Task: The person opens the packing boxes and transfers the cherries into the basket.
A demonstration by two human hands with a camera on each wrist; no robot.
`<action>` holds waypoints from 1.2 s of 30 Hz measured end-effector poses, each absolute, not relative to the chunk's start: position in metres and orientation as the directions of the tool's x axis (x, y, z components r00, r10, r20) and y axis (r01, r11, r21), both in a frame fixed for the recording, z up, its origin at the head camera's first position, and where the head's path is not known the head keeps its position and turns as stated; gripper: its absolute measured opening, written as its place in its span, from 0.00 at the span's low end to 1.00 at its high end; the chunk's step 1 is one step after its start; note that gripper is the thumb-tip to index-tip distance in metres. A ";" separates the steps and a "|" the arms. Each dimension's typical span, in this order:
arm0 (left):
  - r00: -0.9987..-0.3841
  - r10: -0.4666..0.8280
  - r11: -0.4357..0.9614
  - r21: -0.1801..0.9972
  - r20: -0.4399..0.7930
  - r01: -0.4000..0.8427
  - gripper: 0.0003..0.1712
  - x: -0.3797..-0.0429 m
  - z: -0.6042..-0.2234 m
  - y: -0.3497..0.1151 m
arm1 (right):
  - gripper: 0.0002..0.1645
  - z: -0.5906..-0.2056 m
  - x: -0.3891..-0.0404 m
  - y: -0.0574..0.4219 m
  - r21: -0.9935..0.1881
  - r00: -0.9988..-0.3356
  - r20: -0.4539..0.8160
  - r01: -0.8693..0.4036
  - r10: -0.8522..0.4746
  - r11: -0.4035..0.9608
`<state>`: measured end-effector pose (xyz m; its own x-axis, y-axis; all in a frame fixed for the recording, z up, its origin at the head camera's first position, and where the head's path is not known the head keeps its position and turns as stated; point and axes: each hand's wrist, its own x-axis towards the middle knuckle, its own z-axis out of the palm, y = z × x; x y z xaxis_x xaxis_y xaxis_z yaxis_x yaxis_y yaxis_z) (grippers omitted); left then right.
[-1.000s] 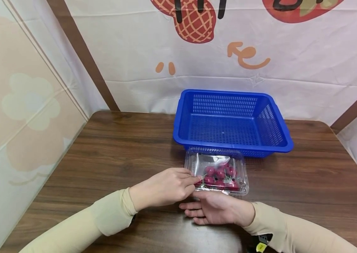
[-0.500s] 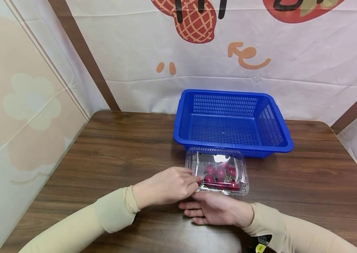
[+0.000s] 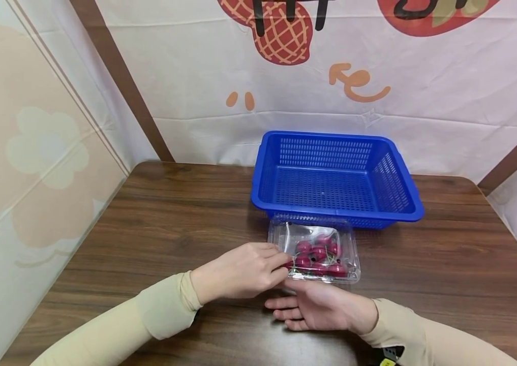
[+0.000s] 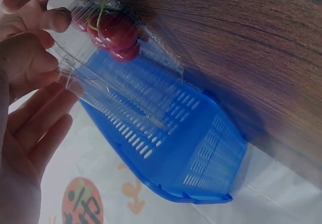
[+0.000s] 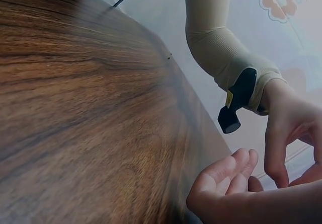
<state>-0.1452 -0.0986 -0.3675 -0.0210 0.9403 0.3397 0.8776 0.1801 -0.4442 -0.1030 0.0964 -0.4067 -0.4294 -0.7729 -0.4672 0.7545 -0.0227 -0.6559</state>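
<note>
A clear plastic clamshell box (image 3: pixel 352 254) lies flat on the table with several dark red cherries (image 3: pixel 317 251) inside, some showing green stems. My left hand (image 3: pixel 246 270) pinches the near left corner of the box; its fingertips are at the rim tab in the left wrist view. Just below that corner is my right hand (image 3: pixel 324 305), palm turned up, with its fingers loosely extended and its thumb up near the box's front edge. Whether the thumb touches the rim is hidden behind the left fingers. The box looks closed.
A blue perforated plastic basket (image 3: pixel 336 211) stands right behind the box, its inside bare. The brown wooden table (image 3: pixel 185 213) extends to both sides. A printed white cloth (image 3: pixel 194 76) hangs behind the table.
My right hand has shifted slightly to the right and toward me. The left hand stays at the box corner, and several cherries appear to have shifted slightly inside the box.
</note>
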 end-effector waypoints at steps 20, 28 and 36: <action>0.096 0.906 0.170 -0.562 0.412 0.810 0.15 -0.135 -0.357 -0.059 | 0.14 -0.419 -0.100 0.142 -0.690 -0.410 -0.399 0.723 -0.820 -0.025; 0.080 0.917 0.167 -0.558 0.391 0.813 0.15 -0.129 -0.361 -0.037 | 0.17 -0.424 -0.101 0.162 -0.680 -0.371 -0.359 0.732 -0.856 -0.033; 0.032 0.923 0.193 -0.534 0.383 0.823 0.18 -0.126 -0.367 -0.018 | 0.16 -0.426 -0.101 0.180 -0.667 -0.366 -0.338 0.743 -0.867 -0.053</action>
<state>-0.1257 -0.0176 -0.3671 0.0318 0.9231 0.3833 0.8230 0.1935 -0.5342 -0.1007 0.1799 -0.4261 -0.3657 -0.8671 -0.3382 0.7433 -0.0534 -0.6668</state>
